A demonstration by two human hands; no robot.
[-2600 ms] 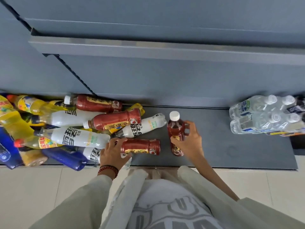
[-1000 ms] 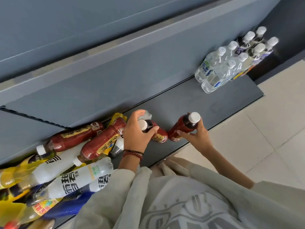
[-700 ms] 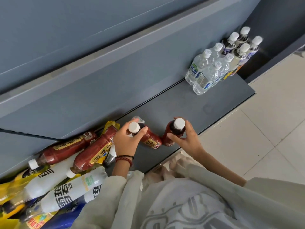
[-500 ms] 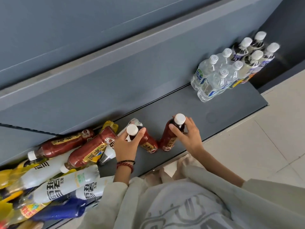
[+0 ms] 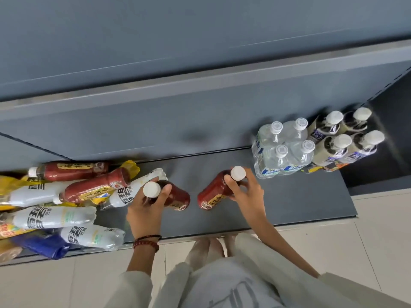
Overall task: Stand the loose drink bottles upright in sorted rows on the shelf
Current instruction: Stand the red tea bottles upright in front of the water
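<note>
Both hands [image 5: 146, 210] [image 5: 246, 192] have spread their red bottles [image 5: 175, 196] [image 5: 213, 192] apart.

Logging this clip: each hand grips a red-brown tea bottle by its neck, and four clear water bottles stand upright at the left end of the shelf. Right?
Not quite. The head view shows the four clear water bottles upright toward the right end of the shelf, not the left. The rest holds: the left hand and right hand each grip a red-brown tea bottle by its neck.
</note>
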